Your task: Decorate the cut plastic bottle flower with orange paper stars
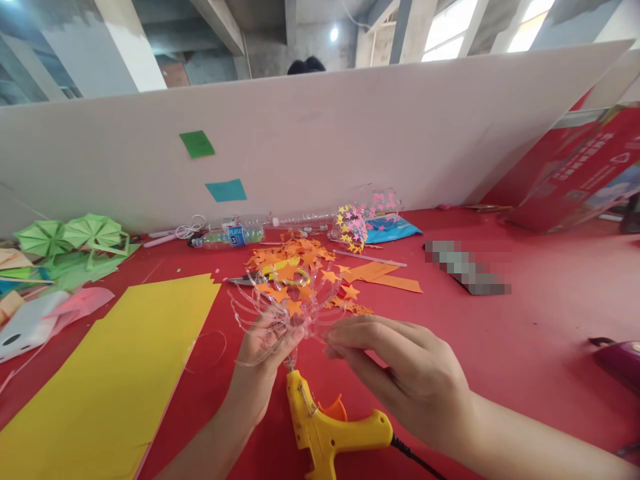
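My left hand (261, 352) is closed around the base of a clear plastic bottle piece (314, 321) cut into many thin, curling strips. Orange paper stars (294, 307) show on and among the strips; some may lie behind them. My right hand (407, 360) pinches at the right side, its thumb and fingertips together on what looks like one of the strips. Below the plastic, a yellow glue gun (345, 435) with an orange trigger lies on the red table, its nozzle pointing up toward my left hand. Behind are scissors (280, 269) with yellow handles, partly covered by stars.
Loose orange stars (305, 250) and orange paper strips (385, 275) lie ahead. Yellow sheets (105, 380) cover the left. A labelled bottle (235, 235), a star-covered clear bottle piece (353, 228) and green folded paper (95, 230) stand near the white board (280, 147). A red box (575, 170) is right.
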`<action>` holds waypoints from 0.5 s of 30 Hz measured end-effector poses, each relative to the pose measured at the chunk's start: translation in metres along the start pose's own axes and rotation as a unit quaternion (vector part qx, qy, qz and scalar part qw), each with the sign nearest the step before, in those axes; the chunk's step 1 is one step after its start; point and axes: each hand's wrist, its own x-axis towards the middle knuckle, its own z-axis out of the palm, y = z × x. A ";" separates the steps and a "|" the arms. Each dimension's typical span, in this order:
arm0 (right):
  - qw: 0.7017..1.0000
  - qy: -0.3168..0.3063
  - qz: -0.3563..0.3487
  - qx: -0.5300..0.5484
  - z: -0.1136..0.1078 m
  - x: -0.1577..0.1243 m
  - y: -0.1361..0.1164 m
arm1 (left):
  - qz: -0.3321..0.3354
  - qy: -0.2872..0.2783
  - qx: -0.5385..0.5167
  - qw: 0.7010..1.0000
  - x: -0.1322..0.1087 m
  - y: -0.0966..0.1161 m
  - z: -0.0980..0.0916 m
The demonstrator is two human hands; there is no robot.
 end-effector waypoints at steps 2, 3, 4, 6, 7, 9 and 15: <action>1.000 -0.003 -0.007 0.004 0.000 -0.001 0.000 | 0.003 0.003 -0.002 1.000 0.000 0.000 0.000; 1.000 -0.002 -0.005 0.007 0.001 -0.001 -0.001 | 0.005 0.002 -0.003 1.000 0.000 0.000 0.000; 1.000 0.003 0.001 0.010 0.001 -0.002 -0.001 | 0.007 0.000 -0.004 1.000 0.001 0.000 0.000; 1.000 0.016 0.017 0.010 0.003 -0.002 -0.002 | 0.012 -0.005 -0.006 1.000 0.000 0.001 0.001; 0.999 0.023 0.024 0.008 0.004 -0.002 -0.002 | 0.014 -0.005 -0.008 1.000 0.001 0.001 0.001; 0.999 0.035 0.029 0.001 0.005 -0.002 -0.002 | 0.020 0.001 -0.012 1.000 0.001 0.001 0.000; 0.999 0.032 0.018 -0.020 -0.004 0.001 -0.003 | 0.023 0.017 -0.002 1.000 0.004 -0.002 -0.003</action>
